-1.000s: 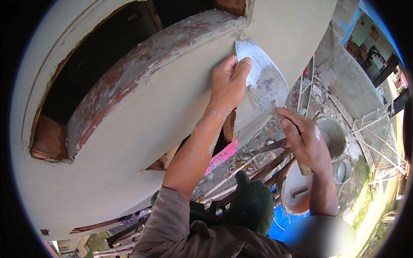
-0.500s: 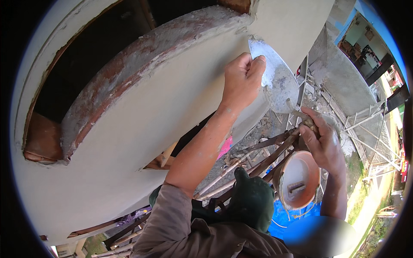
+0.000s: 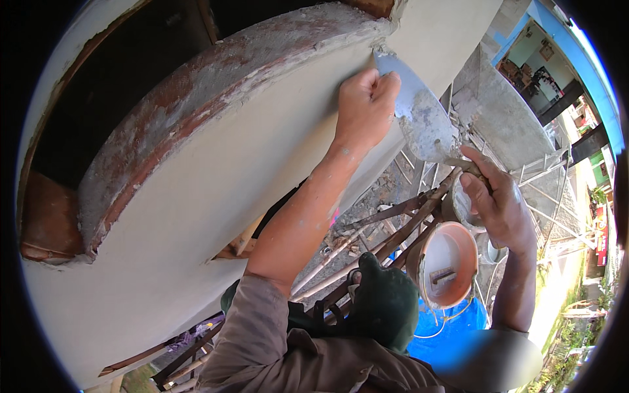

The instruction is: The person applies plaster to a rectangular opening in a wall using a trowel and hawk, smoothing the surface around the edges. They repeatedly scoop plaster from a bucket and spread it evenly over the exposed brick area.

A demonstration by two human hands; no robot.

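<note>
At left you face a smoothed wall (image 3: 151, 216). Your left hand (image 3: 367, 108) is closed, apparently pinching the edge of the trowel (image 3: 419, 98), which spans between your hands. Your right hand (image 3: 495, 203) wraps its handle (image 3: 462, 163). Step judged: steadying the blade; the next move calls for firm, matched grips. Since one second ago, blade glare has dulled; the orange bucket (image 3: 468, 254), then partly covered, shows more fully.

Shirt (image 3: 321, 363): grey-brown, visibly creased. Left sleeve (image 3: 252, 327): matching, ended near the elbow. Left forearm (image 3: 308, 206): left bare, flecked with pale spots. Left hand (image 3: 365, 108) and right hand (image 3: 499, 208): ungloved; pale smears borne by the right. Right shoulder area: obscured by blur.
</note>
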